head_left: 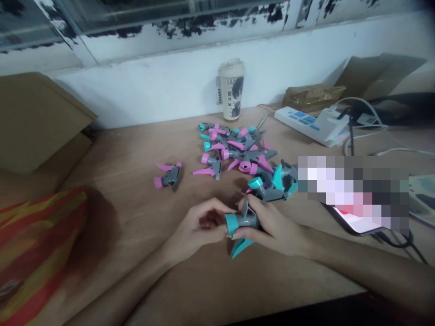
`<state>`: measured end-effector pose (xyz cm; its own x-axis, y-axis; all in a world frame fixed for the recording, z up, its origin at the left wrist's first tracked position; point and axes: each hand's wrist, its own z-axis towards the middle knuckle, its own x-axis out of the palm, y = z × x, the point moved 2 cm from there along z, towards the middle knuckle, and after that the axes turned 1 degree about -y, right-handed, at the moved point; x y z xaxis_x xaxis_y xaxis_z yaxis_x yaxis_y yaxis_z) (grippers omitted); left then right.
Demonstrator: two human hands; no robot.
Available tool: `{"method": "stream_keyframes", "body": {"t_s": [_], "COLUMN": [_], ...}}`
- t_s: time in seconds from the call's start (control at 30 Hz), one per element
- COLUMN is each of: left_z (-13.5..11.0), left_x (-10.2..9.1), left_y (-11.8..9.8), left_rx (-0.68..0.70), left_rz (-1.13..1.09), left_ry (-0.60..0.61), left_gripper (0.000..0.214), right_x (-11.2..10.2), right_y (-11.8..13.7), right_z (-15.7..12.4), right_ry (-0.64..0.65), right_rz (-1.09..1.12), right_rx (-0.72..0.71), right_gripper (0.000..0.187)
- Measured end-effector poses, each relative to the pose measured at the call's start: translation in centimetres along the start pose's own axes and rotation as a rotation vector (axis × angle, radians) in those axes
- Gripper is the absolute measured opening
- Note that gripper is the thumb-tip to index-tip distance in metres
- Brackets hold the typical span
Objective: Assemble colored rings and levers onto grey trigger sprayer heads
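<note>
Far left of the frame: brown cardboard box [37, 122], flaps raised; below it, striped red-and-yellow bag or cloth [41, 231], cropped by the edge.

Left of centre: single pink-and-grey spray head [173, 175], lying on its side, set apart from the others.

Lower centre: left hand [200, 225], fingers curled and thumb closed at the teal collar [232, 225] of a grey-and-teal spray head [249, 220]. The piece is held between both hands, its collar-to-body axis laid roughly across the frame, collar end to the left; the teal trigger [242, 248] is pointed downward. The grey body is enclosed by the right hand [277, 224], by which most of the piece is covered; its far end is hidden.

Centre to right of centre: heap of spray heads [250, 155], pink, teal and grey, mixed in direction, lying just beyond the right hand. Behind the heap: lidded printed cup [232, 93], upright.

Right: white power strip [302, 121], plugged; taped brown parcel [314, 97]; lit device [360, 224], partly masked by pixel blocks.

Surface: brown counter [122, 154]. Room: white wall [152, 86], peeling window frame [210, 29] above.
</note>
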<state>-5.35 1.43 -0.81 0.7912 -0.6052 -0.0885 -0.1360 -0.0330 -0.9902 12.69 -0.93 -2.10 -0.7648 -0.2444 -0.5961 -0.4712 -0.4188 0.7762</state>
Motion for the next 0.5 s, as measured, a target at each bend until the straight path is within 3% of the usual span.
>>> {"method": "stream_keyframes", "body": {"t_s": [0.2, 0.3, 0.43, 0.5], "left_z": [-0.2, -0.7, -1.7, -2.3], "left_x": [0.5, 1.0, 0.9, 0.9], "left_y": [-0.3, -0.2, -0.6, -1.0], "left_rx": [-0.028, 0.028, 0.376, 0.562], "left_rz": [-0.196, -0.113, 0.176, 0.322], "left_ry": [0.082, -0.014, -0.294, -0.351], "left_gripper": [0.016, 0.015, 0.019, 0.024], "right_x": [-0.2, -0.1, 0.8, 1.2], "right_y": [0.4, 0.3, -0.5, -0.8], "right_z": [0.1, 0.3, 0.6, 0.7], "right_ry": [0.030, 0.038, 0.082, 0.154], "right_rz": [0.043, 0.216, 0.611, 0.758], "right_rx": [0.001, 0.066, 0.175, 0.216], "right_gripper": [0.034, 0.032, 0.039, 0.048]}}
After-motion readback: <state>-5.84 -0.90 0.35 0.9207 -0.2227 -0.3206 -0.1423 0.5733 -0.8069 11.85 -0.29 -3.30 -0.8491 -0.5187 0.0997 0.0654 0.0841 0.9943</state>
